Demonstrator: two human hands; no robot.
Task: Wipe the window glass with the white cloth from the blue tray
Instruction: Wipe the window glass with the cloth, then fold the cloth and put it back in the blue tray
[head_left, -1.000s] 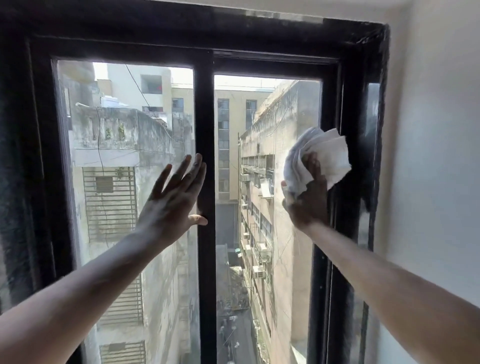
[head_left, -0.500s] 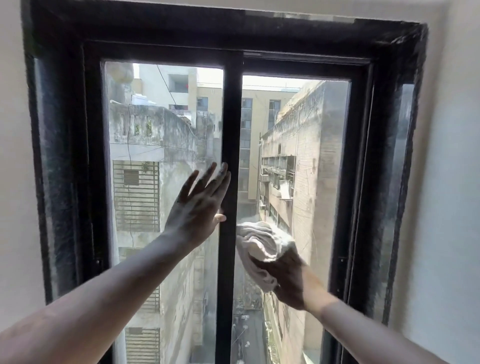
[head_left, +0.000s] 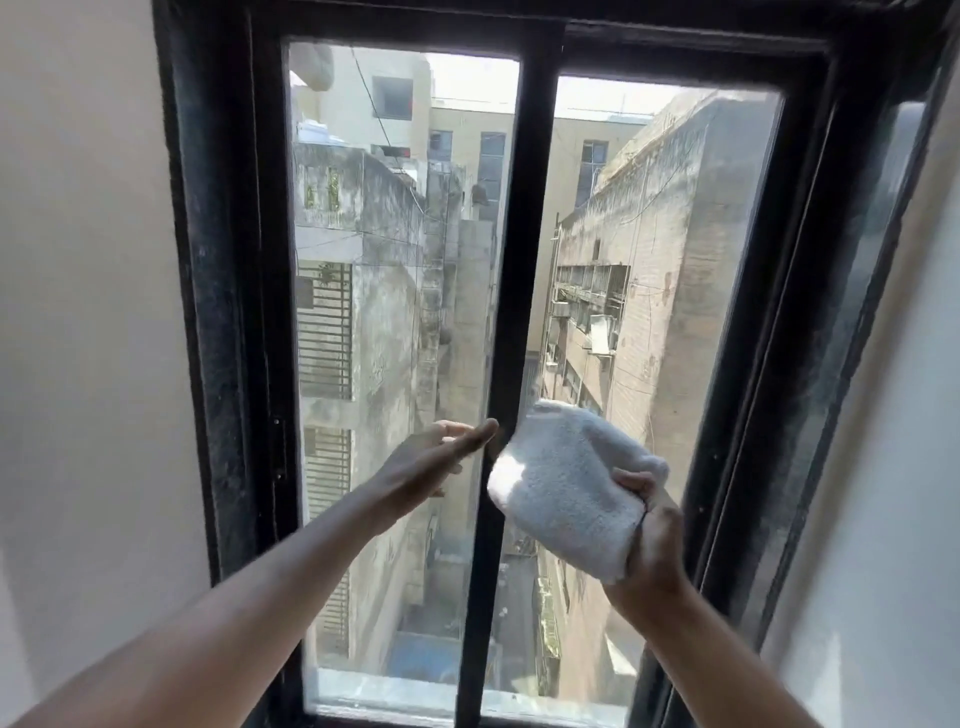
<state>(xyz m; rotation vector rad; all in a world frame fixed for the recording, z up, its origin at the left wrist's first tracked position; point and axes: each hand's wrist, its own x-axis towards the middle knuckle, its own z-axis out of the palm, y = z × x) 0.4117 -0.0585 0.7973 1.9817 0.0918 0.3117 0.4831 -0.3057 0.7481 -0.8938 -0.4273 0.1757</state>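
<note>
Since the window (head_left: 519, 62) is a black-framed pair of panes, its glass (head_left: 649, 249) is rigid, smooth and breakable, so I judge flat even pressure suits it. My left hand (head_left: 431, 462) is open, fingers stretched, empty, near the middle bar (head_left: 511, 260); contact unclear. Cloth (head_left: 566, 478) sits low before the right pane: soft, light terry, bunched thick. My right hand (head_left: 652, 535) pinches its lower right edge; palming the wad's back would press better.

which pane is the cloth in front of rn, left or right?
The right pane. The white cloth, gripped by the right hand, sits right of the centre mullion; only the open left hand fronts the left pane.
</note>
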